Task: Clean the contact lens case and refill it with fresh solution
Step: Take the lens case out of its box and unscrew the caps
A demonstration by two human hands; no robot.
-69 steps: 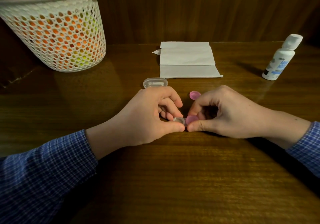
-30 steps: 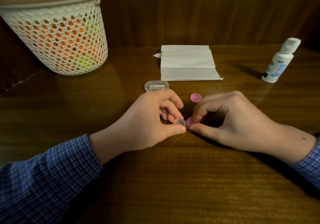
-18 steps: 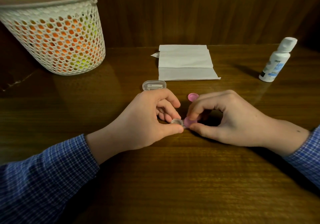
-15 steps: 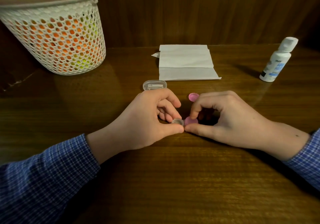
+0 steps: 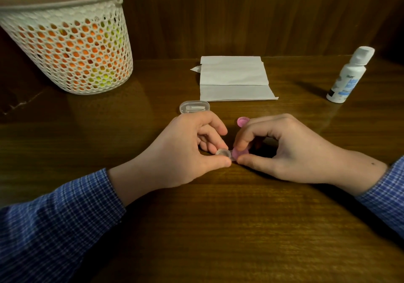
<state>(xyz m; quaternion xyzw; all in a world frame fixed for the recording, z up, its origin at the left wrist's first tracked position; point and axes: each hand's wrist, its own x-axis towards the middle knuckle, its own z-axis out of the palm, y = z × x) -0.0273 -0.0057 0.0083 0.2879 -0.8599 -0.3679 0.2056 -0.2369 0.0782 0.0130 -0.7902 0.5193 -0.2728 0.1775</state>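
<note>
Since the earlier frames, little has moved: both hands stay at the same spot on the table [image 5: 218,228], and the right forefinger and thumb shift slightly on the pink cap.

Nearest the camera, the left hand [image 5: 185,151] pinches the open clear end of the contact lens case [image 5: 224,153] between thumb and fingers. The right hand [image 5: 282,149] pinches the pink cap [image 5: 240,152] on the other end of the case, fingers curled round it. Whether this cap is being loosened or tightened cannot be told.

Just beyond the right fingers, a second pink cap [image 5: 242,121] lies loose on the table. Beyond the left hand lies a small clear oval box [image 5: 194,107].

Farther back lies a folded paper towel [image 5: 234,79], apparently unused. The solution bottle [image 5: 347,77] stands closed at far right, well apart from the hands. A mesh basket [image 5: 70,42] stands at far left.

Judged status: opening stage only. Wiping and refilling appear not yet done.
</note>
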